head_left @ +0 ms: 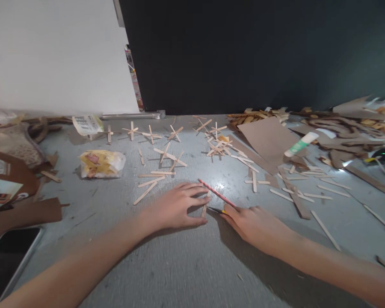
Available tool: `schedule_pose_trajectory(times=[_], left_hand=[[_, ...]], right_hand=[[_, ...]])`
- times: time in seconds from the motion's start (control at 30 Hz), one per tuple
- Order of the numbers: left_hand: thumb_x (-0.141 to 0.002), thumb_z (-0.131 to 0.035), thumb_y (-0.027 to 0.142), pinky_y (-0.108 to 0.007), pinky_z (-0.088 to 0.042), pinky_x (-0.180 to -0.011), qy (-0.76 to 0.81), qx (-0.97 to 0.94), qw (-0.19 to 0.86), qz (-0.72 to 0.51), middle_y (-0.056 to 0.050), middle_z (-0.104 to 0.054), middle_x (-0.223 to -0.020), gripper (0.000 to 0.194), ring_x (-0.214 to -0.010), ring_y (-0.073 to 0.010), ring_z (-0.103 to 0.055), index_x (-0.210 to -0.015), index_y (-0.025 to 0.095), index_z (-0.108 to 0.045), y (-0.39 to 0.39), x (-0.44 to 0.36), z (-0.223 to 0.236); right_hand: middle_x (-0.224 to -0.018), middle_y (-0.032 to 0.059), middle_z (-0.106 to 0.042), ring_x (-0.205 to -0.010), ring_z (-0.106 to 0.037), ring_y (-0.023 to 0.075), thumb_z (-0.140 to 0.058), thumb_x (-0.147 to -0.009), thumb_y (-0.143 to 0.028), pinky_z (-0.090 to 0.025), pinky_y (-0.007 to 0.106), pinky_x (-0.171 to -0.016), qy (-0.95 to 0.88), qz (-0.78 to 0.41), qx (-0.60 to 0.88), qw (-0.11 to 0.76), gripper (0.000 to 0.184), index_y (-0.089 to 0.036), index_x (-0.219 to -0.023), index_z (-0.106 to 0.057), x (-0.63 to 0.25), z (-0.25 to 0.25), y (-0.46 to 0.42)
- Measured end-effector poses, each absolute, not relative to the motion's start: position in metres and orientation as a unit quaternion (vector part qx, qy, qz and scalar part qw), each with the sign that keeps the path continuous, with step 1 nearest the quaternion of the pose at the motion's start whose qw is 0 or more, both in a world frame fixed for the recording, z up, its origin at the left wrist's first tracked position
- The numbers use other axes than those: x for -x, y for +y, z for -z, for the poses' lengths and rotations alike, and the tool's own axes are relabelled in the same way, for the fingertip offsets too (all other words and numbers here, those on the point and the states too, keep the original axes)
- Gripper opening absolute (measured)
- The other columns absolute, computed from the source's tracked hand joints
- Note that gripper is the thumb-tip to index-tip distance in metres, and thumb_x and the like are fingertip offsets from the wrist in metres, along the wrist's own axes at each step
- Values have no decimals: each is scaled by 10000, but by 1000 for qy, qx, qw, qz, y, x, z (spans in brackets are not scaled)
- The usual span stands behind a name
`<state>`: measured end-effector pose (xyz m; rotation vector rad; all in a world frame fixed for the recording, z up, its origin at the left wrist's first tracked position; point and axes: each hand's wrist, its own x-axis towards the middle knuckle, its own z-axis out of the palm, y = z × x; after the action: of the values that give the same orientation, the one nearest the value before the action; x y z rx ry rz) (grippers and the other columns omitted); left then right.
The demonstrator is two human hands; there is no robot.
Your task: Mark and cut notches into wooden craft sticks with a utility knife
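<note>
My left hand (183, 205) rests on the grey table, thumb and fingertips pinning the two ends of a short wooden craft stick (204, 210). In my right hand (248, 218) is a slim tool (216, 210) with a dark pointed tip and a yellow part; its point is close to the stick, and its kind is unclear. A red pencil (216, 192) slants from near my left fingers to my right hand; whether that hand grips it too I cannot tell. Beyond my left hand lie loose craft sticks (146, 191) and crossed sticks (173, 157).
A yellow plastic packet (102, 164) sits at left, with a phone (11, 261) at the near left edge. To the right are cardboard pieces (265, 137), a glue stick (300, 144) and several scattered sticks (325, 229). A black panel (259, 55) stands behind the table.
</note>
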<state>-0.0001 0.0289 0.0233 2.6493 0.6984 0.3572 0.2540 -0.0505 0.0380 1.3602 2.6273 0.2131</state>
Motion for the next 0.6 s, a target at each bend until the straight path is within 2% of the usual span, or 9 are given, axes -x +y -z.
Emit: schedule_pose_trajectory(times=[0.1,0.33,0.6], left_hand=[[-922,-686,557,-473,-349,-1244,251,-943,181,-119,-92,-551,-1566,573,-1493,-296,-456,-1409,257,-661,29,-1,-25],[-921,-689,546,-482,-358,-1237,251,-942,185,-124,-78,-565,-1555,553,-1487,-300,-463,-1407,285,-660,30,-1,-26],[-920,-692,541,-482,-354,-1240,251,-942,181,-129,-90,-568,-1551,545,-1477,-302,-476,-1391,268,-675,29,0,-24]], right_hand=[[-618,48,-705,-493,-692,204,-363,-1098,-258,-158,313,-455,880,-56,-461,97,304,-152,-1075,-648,-252,-41,-50],[-698,79,-747,-563,-730,237,-430,-1085,-276,-248,284,-443,864,-14,-490,116,250,-161,-1070,-652,-250,-43,-47],[-723,88,-752,-598,-732,224,-441,-1082,-269,-303,262,-482,861,21,-490,137,260,-153,-1092,-674,-250,-49,-41]])
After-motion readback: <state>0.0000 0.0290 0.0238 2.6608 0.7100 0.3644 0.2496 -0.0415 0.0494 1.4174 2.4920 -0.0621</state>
